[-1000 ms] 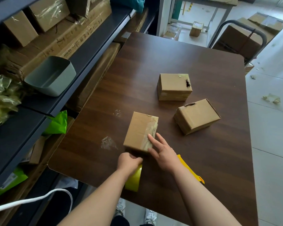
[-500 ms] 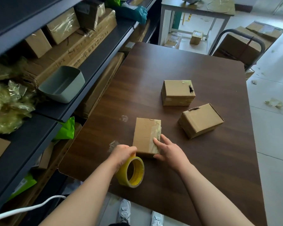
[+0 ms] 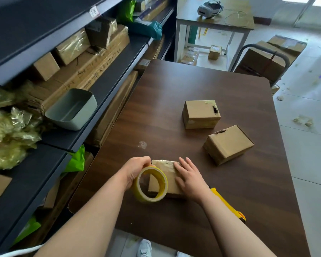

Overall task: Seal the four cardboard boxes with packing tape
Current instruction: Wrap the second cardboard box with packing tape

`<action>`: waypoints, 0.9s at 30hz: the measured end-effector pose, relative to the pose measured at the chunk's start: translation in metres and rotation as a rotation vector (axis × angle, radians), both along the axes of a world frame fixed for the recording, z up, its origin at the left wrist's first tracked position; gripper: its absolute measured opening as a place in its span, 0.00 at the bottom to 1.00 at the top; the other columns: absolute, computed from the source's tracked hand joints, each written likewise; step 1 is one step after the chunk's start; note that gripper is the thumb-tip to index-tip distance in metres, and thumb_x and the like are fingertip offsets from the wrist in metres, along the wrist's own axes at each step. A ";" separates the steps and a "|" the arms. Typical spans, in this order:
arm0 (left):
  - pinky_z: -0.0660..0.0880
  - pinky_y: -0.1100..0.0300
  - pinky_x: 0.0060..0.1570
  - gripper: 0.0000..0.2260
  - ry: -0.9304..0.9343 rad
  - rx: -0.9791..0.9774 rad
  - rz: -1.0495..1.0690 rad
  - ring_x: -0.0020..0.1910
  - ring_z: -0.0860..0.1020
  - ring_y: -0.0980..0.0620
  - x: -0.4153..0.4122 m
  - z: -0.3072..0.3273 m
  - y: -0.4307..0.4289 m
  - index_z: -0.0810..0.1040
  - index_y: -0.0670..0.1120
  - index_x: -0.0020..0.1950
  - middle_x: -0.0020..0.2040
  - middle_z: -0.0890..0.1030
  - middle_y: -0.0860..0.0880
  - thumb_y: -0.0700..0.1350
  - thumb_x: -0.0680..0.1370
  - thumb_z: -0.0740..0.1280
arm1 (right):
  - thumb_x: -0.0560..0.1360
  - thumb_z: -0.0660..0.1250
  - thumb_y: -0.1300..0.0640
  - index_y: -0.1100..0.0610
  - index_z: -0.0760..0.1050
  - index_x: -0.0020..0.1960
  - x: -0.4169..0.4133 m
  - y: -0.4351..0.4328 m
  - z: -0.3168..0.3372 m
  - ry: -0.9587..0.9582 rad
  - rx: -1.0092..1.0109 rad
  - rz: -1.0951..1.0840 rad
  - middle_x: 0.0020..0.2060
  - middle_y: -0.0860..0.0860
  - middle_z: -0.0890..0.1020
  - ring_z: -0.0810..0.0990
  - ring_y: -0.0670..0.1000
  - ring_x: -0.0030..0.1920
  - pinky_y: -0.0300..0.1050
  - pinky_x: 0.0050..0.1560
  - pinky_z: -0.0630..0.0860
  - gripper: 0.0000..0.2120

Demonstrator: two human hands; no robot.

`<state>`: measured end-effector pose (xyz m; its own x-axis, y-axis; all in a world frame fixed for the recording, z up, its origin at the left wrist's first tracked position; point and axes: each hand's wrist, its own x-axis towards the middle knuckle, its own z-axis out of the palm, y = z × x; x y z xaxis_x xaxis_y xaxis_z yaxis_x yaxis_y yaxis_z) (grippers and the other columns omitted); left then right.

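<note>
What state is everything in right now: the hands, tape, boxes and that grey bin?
near box: closed, shiny tape across its far end.
tape roll: held upright at the near box's left side.
left hand: grips the tape roll.
right hand: flat, pressing on the near box.
far box: closed, dark tear on top.
angled box: closed, untouched.
grey bin: on shelf, looks empty.

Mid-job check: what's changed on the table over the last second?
The left hand, still gripping the tape roll, lifted it from the near end of the box up over its left side. The right hand slid from the box's right edge to lie flat on top. The two other boxes and the yellow tool stayed put.
</note>
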<state>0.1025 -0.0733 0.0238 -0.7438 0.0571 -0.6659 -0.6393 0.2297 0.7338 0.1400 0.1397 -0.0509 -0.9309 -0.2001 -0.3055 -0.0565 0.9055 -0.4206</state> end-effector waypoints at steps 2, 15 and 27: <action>0.72 0.56 0.44 0.07 0.016 0.011 -0.017 0.37 0.74 0.47 -0.002 -0.005 0.002 0.78 0.40 0.37 0.36 0.80 0.44 0.42 0.71 0.63 | 0.82 0.56 0.50 0.46 0.55 0.78 -0.003 0.001 0.003 0.040 0.024 0.019 0.79 0.47 0.49 0.42 0.50 0.79 0.50 0.78 0.40 0.26; 0.76 0.56 0.52 0.09 0.024 -0.050 -0.212 0.50 0.82 0.49 -0.009 -0.023 0.007 0.76 0.45 0.42 0.46 0.86 0.49 0.42 0.79 0.59 | 0.77 0.38 0.35 0.47 0.39 0.79 0.010 -0.007 -0.015 0.018 -0.049 -0.061 0.74 0.44 0.29 0.26 0.45 0.73 0.41 0.74 0.31 0.34; 0.75 0.56 0.45 0.10 0.050 -0.063 -0.121 0.44 0.80 0.48 -0.004 -0.027 0.013 0.76 0.45 0.39 0.45 0.85 0.45 0.43 0.79 0.60 | 0.83 0.56 0.54 0.53 0.30 0.77 0.018 -0.014 -0.017 -0.211 -0.571 -0.556 0.78 0.49 0.39 0.42 0.49 0.78 0.39 0.73 0.43 0.37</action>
